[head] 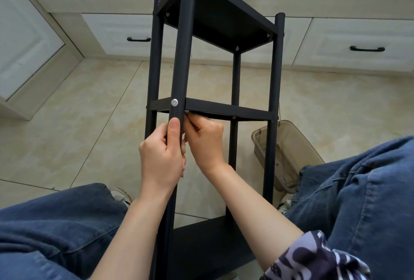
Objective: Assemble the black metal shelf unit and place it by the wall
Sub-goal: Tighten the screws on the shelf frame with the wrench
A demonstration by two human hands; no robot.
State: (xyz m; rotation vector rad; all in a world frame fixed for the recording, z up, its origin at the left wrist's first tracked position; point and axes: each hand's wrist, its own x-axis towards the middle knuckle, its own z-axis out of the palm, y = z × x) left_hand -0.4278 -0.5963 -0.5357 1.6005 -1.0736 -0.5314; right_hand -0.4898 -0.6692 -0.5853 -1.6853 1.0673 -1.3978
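Head view: my left hand (162, 156) grips the shelf unit (219, 22) by its front post (182, 55), right hand (205, 140) pinches a small pale part (186, 112) (stiff, likely light; lift by posts).

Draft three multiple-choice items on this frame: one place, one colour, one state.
1. Where is the bin?
A. on the floor, right of the shelf unit
B. on the top shelf
C. on the person's lap

2. What colour is the screw on the near post?
A. black
B. silver
C. red

3. What is the left hand doing?
A. hanging free
B. lying flat on the floor
C. gripping the near post

Key: 1A, it lies on the floor beside the right posts; 2B, it shines silver against the black; 3C, the fingers wrap the post and the thumb lies along it.
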